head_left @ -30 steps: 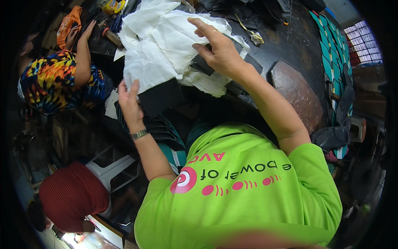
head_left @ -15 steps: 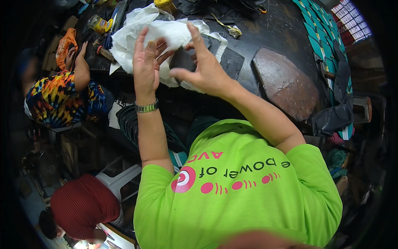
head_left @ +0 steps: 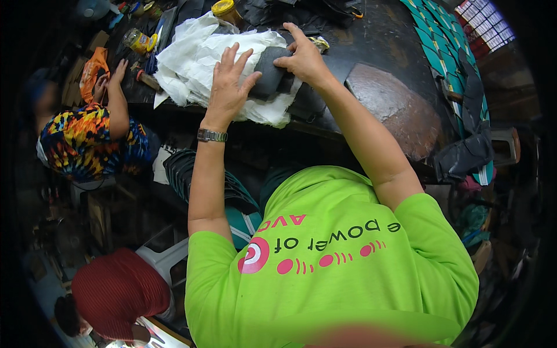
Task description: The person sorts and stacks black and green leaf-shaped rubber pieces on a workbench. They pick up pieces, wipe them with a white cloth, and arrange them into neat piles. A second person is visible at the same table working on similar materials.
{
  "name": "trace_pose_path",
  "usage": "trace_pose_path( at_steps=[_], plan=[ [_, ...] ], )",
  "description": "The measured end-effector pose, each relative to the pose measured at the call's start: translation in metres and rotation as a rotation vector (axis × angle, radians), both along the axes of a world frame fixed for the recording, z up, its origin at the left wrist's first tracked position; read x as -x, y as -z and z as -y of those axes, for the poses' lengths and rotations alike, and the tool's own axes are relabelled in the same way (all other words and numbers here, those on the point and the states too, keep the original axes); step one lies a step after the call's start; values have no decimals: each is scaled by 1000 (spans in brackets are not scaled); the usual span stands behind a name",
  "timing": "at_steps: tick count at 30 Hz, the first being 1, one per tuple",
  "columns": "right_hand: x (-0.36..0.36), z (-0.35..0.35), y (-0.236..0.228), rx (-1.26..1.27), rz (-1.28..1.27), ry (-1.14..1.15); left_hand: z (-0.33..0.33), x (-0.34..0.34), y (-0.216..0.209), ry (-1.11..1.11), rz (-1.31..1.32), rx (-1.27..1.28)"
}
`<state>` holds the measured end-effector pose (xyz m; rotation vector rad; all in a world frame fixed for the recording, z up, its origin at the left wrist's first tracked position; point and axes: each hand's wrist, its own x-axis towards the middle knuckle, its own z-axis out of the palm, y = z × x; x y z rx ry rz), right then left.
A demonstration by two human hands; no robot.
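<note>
White cloth pieces (head_left: 191, 58) lie heaped in uneven layers at the near edge of a dark table. On top of them sits a dark grey flat piece (head_left: 269, 74), its material unclear. My left hand (head_left: 228, 88), with a metal watch on the wrist, is spread over the cloth, thumb close to the grey piece's left side. At that piece's upper right is my right hand (head_left: 306, 60), index finger stretched out and thumb tip at the piece's edge. Its other fingers are partly hidden.
A brown slab (head_left: 394, 110) lies to the right, beside strips of green pieces (head_left: 444, 46). Behind the cloth are a yellow-lidded jar (head_left: 225, 10) and black scraps (head_left: 278, 14). At left, a co-worker's arm (head_left: 118, 107) rests near another jar (head_left: 138, 40) and a hammer (head_left: 148, 79).
My hands have moved apart: the left turned palm down over the cloth, the right shifted up and right. The cloth now lies flatter, and the grey piece shows more fully.
</note>
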<state>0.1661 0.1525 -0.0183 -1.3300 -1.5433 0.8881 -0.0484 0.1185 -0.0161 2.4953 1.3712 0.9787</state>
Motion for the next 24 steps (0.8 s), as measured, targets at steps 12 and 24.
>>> trace_pose_path(
  at_steps=[12, 24],
  plan=[
    [-79, 60, -50, -296, -97, 143, -28, 9, 9, 88, 79, 238],
    [-395, 212, -134, -109, 390, 797, -31, -48, -31, -118, 195, 242]
  ],
)
